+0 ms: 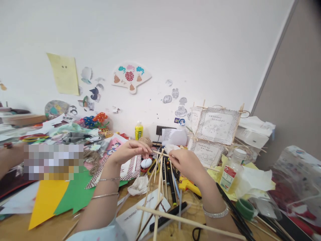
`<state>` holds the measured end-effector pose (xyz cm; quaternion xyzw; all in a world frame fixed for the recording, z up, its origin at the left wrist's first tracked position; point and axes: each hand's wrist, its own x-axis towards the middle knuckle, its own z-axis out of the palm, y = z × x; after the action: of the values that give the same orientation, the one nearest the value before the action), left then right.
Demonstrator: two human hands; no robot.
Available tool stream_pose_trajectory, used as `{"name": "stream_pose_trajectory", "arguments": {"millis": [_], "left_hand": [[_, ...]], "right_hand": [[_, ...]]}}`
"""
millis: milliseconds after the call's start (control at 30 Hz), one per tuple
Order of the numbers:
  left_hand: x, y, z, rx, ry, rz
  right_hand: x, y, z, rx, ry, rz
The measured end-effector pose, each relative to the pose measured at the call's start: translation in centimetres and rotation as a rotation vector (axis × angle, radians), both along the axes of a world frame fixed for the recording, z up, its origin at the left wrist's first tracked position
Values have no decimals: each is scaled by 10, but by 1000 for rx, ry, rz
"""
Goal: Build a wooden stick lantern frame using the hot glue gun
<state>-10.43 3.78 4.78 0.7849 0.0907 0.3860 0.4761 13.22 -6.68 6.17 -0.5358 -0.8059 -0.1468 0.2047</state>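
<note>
Thin wooden sticks [160,167] cross near their tops in front of me, forming a narrow frame. Another stick [190,219] lies across it lower down, close to my body. A short stick [158,153] spans the top crossing between my two hands. My left hand [130,151], with bangles on the wrist, pinches its left end. At the other end my right hand [187,163] has its fingers closed on the stick; some fingertips are hidden. Beneath the frame lie black markers [171,184] and a yellow glue gun [189,186] on the table.
Coloured paper [75,190] and piles of craft scraps cover the left, where another person's arm [11,159] reaches in. A framed paper lantern-like piece [218,125] stands at the back right. A clear bottle [233,170] and green tape [245,208] are at right.
</note>
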Motion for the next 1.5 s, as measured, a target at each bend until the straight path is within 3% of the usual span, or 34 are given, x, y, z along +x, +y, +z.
{"name": "stream_pose_trajectory", "arguments": {"millis": [133, 200, 300, 400, 567, 833, 1033, 1267, 1500], "left_hand": [[-1, 5, -4, -26, 52, 169], [-2, 12, -7, 21, 141, 364], [-6, 26, -14, 167, 450, 729], [-11, 38, -22, 232, 614, 852], [-12, 40, -23, 255, 680, 863], [-6, 38, -24, 285, 614, 922], [2, 33, -21, 95, 465, 756], [2, 36, -22, 56, 418, 665], [5, 22, -15, 19, 384, 616]], "right_hand": [[0, 0, 0, -9, -5, -1], [0, 0, 1, -9, -8, -1], [-1, -1, 2, -9, -12, -1], [-2, -1, 2, -13, -8, -7], [-2, -1, 2, -18, -17, -6], [-2, -2, 3, -38, -31, -14], [-2, -2, 3, -28, -22, -1], [-1, -2, 3, -33, -14, -2], [-1, -2, 3, -45, -17, -3]]}}
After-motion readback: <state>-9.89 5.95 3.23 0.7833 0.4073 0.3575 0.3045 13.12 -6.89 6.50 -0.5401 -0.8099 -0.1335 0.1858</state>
